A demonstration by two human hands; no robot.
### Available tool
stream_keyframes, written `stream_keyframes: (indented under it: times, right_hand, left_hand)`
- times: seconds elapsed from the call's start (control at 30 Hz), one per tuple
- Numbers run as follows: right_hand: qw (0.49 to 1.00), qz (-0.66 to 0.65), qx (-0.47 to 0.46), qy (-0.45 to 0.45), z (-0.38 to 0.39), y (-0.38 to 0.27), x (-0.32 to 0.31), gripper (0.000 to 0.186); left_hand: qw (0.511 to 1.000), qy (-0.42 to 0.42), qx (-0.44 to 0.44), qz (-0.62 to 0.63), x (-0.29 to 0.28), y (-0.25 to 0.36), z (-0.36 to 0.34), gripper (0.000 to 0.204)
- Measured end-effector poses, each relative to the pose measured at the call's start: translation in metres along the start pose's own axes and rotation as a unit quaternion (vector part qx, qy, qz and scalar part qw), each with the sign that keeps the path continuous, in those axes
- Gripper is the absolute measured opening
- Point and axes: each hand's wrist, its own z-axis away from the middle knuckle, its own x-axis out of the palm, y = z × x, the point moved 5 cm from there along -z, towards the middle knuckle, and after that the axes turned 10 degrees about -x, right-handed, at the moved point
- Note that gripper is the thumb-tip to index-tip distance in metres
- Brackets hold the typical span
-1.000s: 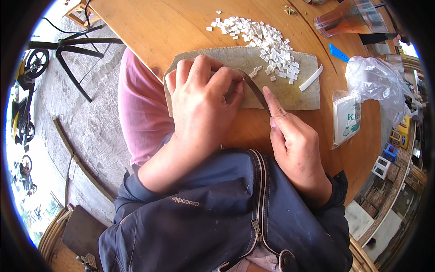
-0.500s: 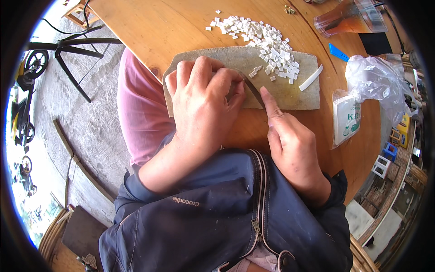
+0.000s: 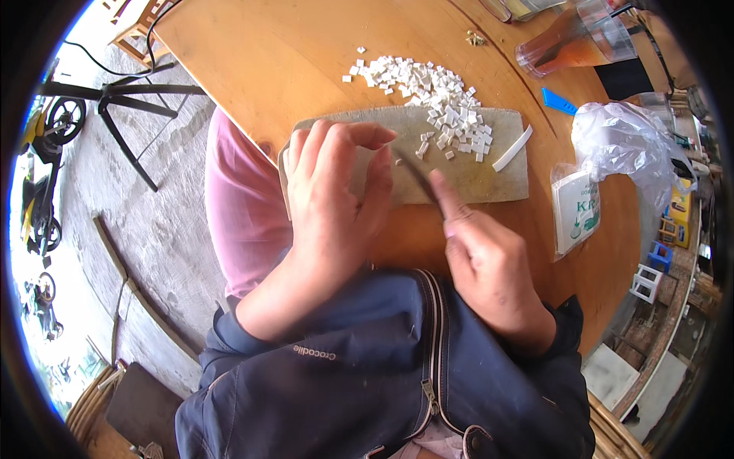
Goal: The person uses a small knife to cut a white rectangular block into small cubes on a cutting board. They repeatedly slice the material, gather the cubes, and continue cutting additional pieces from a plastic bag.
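My right hand grips a knife, its forefinger stretched along the back of the dark blade. The blade reaches over the near part of a worn grey-tan cutting board. Left of the blade, my left hand is raised over the board with fingers curved, thumb and forefinger apart and nothing seen between them. A tiny pale piece lies by the blade tip. Small white square pieces are heaped across the board's far edge and onto the table. A white strip rests at the board's right end.
On the wooden table, to the right, are a blue-handled tool, a crumpled clear plastic bag and a white packet. A plastic cup of reddish-brown drink stands at the far right. Black metal legs stand on the floor at left.
The left thumb and forefinger have parted, and that hand has moved slightly left of the knife. A tiny piece now shows beside the blade tip. The whole view has shifted a little.
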Motion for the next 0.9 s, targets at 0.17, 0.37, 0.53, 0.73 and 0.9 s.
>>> stream_keyframes:
  times: [0.17,0.37,0.53,0.73,0.9]
  right_hand:
    - [1.000,0.003,-0.008,-0.024,-0.006,0.004,0.012,0.077]
    - [0.999,0.022,-0.005,0.040,-0.016,0.029,-0.006,0.068]
    - [0.997,0.011,-0.029,0.065,-0.016,0.041,-0.046,0.051]
    - [0.994,0.028,0.108,0.009,-0.011,0.071,-0.105,0.020]
    - [0.991,0.098,-0.080,0.047,-0.021,0.072,-0.114,0.023]
  left_hand:
    - [0.997,0.032,0.063,0.031,-0.007,0.010,-0.008,0.025]
    - [0.998,-0.022,0.060,0.003,0.003,0.009,-0.015,0.024]
    - [0.986,-0.106,0.090,-0.091,0.014,0.010,-0.009,0.049]
    - [0.958,-0.164,0.090,-0.216,0.007,0.006,-0.014,0.109]
    - [0.948,-0.229,0.103,-0.194,0.004,-0.001,-0.011,0.118]
